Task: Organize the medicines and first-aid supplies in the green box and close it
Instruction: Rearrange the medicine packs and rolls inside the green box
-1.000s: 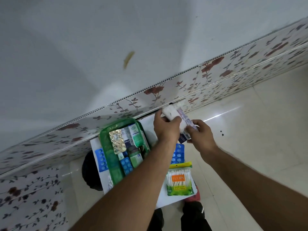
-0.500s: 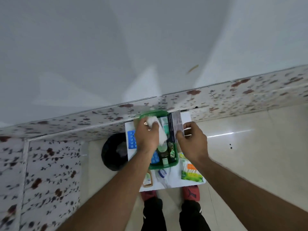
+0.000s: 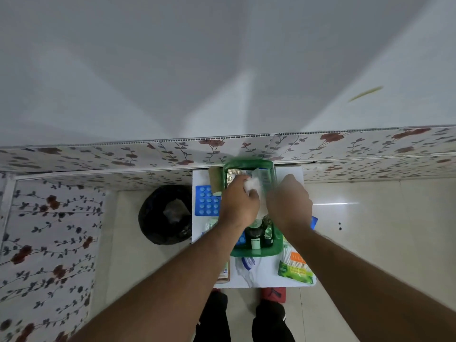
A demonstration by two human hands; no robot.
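Observation:
The open green box [image 3: 256, 252] stands on a small white table [image 3: 290, 172]. It holds a silver blister strip [image 3: 233, 175], a dark bottle [image 3: 255, 236] and other packs. My left hand [image 3: 240, 202] is over the box, closed on the white end of a cotton pack [image 3: 253, 185]. My right hand [image 3: 288, 201] is close beside it over the box's right side, gripping the pack's clear wrapper [image 3: 262, 178]; its fingertips are hidden.
On the table outside the box lie a blue blister sheet [image 3: 206, 201], a brown roll [image 3: 215, 181], a green cotton-swab pack [image 3: 296, 267], a clear bag [image 3: 248, 264] and a brown bottle [image 3: 223, 271]. A black bin bag [image 3: 165, 215] sits left of the table. The flowered wall is just behind.
Both hands have come from above the table's right side to over the green box and lowered the cotton pack into it. The view has swung to centre on the box.

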